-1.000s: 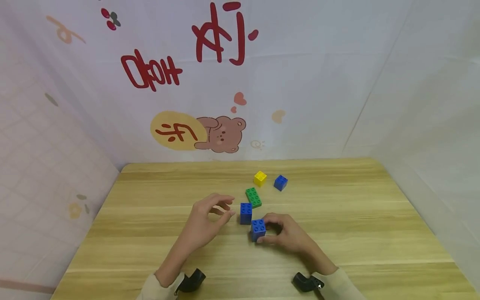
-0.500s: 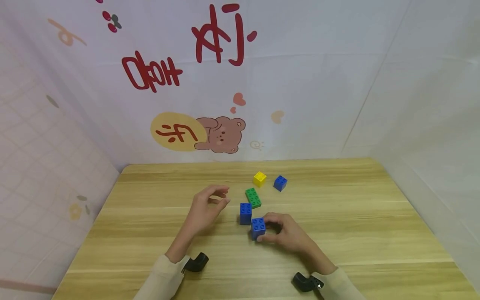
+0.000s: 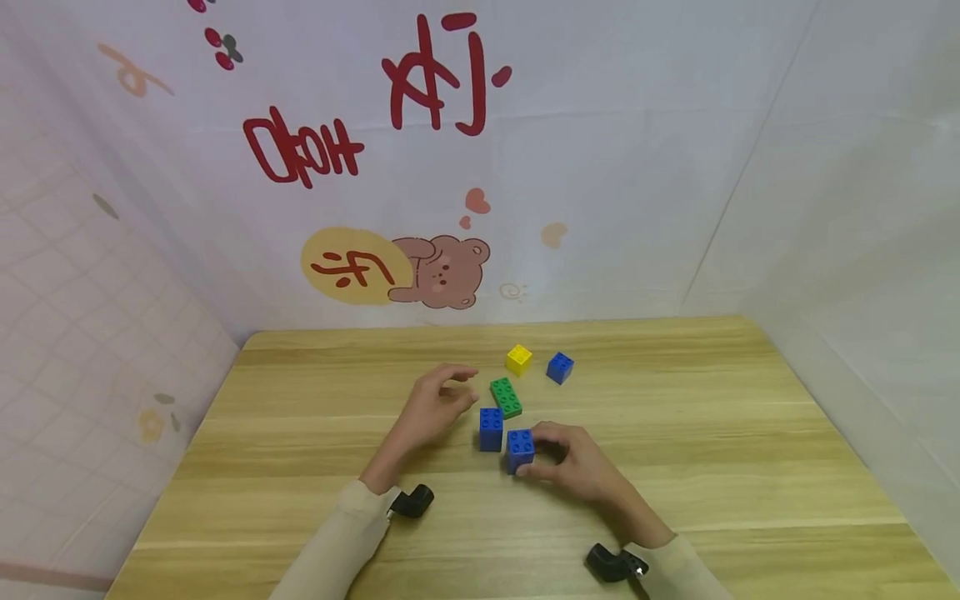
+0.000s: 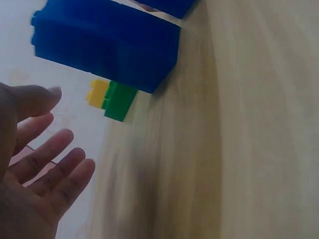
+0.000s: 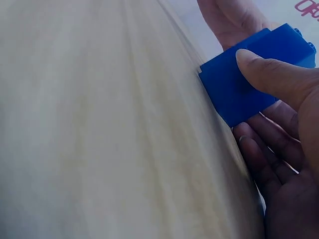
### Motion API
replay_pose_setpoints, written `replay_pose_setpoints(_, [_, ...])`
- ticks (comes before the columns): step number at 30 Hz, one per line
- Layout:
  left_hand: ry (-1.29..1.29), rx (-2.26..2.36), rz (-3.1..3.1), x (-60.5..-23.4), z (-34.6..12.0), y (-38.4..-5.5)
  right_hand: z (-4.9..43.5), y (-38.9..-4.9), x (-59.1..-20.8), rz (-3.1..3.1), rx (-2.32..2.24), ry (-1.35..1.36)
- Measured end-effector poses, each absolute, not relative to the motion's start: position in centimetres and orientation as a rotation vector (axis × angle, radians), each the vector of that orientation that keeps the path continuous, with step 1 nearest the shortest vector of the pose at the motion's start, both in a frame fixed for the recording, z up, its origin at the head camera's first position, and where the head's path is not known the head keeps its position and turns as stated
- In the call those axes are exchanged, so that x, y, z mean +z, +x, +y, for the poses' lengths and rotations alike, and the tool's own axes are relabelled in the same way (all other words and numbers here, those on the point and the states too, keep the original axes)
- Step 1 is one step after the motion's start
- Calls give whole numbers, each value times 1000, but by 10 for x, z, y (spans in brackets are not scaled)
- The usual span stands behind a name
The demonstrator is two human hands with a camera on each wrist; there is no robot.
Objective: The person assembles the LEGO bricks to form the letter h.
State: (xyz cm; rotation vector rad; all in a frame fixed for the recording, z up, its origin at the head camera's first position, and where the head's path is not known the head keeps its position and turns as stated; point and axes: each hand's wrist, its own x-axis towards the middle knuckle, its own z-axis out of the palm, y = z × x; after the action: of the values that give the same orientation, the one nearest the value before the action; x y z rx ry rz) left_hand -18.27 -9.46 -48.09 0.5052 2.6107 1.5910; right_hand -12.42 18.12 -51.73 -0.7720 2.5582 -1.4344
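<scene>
My right hand (image 3: pixel 576 467) pinches a tall blue building block (image 3: pixel 520 452) between thumb and fingers, studs facing up; the right wrist view shows the thumb flat against the block's side. Just to its left, a small gap away, a second tall blue block (image 3: pixel 491 430) stands upright on the table. My left hand (image 3: pixel 438 404) hovers left of that block and of a flat green block (image 3: pixel 506 398), holding nothing. In the left wrist view its fingers (image 4: pixel 55 172) are spread and relaxed, apart from the blue block. Whether each tall block is a stack cannot be told.
Farther back on the wooden table (image 3: pixel 300 400) lie a small yellow block (image 3: pixel 518 360) and a small blue block (image 3: pixel 559 367). A printed white cloth (image 3: pixel 615 167) rises behind the table's back edge, with more cloth at both sides.
My left hand first drew back from the standing blue block, then moved right toward the green block. My right hand's blue block has shifted slightly away and to the right.
</scene>
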Motion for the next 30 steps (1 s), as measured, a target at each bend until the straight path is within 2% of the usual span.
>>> replay_pose_setpoints(10, [533, 1551, 2468, -495, -79, -203, 187, -127, -517, 2577, -1432, -702])
replay_pose_setpoints(30, [757, 1420, 2411, -509, -65, -233, 185, -129, -519, 2594, -1426, -667])
